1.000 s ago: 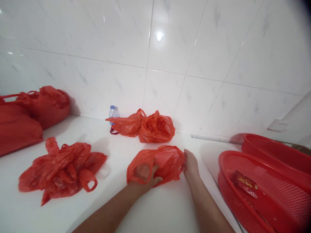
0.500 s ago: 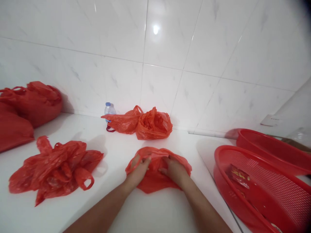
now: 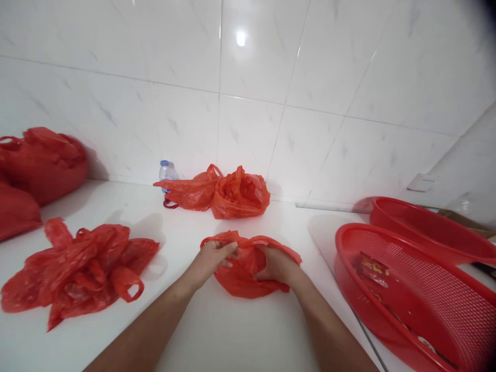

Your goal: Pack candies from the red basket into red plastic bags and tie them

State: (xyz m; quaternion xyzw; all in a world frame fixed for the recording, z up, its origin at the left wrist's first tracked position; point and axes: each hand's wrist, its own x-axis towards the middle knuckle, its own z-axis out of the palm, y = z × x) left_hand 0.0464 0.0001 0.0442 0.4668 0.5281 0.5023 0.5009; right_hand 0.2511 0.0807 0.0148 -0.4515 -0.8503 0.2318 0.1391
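Observation:
A thin red plastic bag [image 3: 242,287] lies on the white table in front of me, its mouth opened out toward me. My left hand [image 3: 212,258] is closed on the bag's left rim, thumb on top and some fingers hidden behind the plastic. Inside the mouth, my right hand [image 3: 278,266] has its thumb and fingers apart, touching the inner plastic on the right side. No object shows within the bag. To the left lies a loose heap of crumpled red plastic bags [image 3: 91,268], one handle loop sticking out.
Behind, a bunched red bag [image 3: 242,195] sits by a small clear bottle [image 3: 165,169] with a blue cap. Fuller red bags [image 3: 50,165] stand far left. On the right, a red mesh basket [image 3: 349,268] holds a red packet [image 3: 374,266]; another red basket [image 3: 430,222] is behind it.
My left hand has shifted slightly left and up, pulling the bag's left rim outward. My right hand stays in the mouth. The whole view has shifted a little.

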